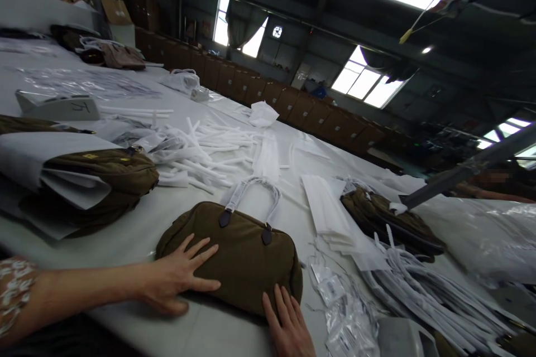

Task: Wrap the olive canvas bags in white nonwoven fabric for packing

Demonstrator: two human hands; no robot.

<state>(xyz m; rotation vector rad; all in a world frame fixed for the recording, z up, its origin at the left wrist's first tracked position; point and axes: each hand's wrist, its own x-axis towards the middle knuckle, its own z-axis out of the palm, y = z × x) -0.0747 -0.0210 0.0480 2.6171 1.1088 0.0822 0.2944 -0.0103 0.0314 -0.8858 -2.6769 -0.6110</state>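
Note:
An olive-brown fabric handbag (240, 251) lies flat on the white table (138, 234), its two handles (251, 195) wrapped in white foam and pointing away from me. My left hand (176, 279) rests palm down on the bag's near left corner, fingers spread. At the bag's near right edge, my right hand (288, 326) touches it with flat fingers. Neither hand grips anything.
More olive bags wrapped in white paper (96, 178) lie at the left. Another bag (389, 220) sits at the right under white sheets. Foam strips (209, 150) are scattered mid-table, small plastic packets (343, 312) lie near my right hand, and brown cartons (293, 103) line the far side.

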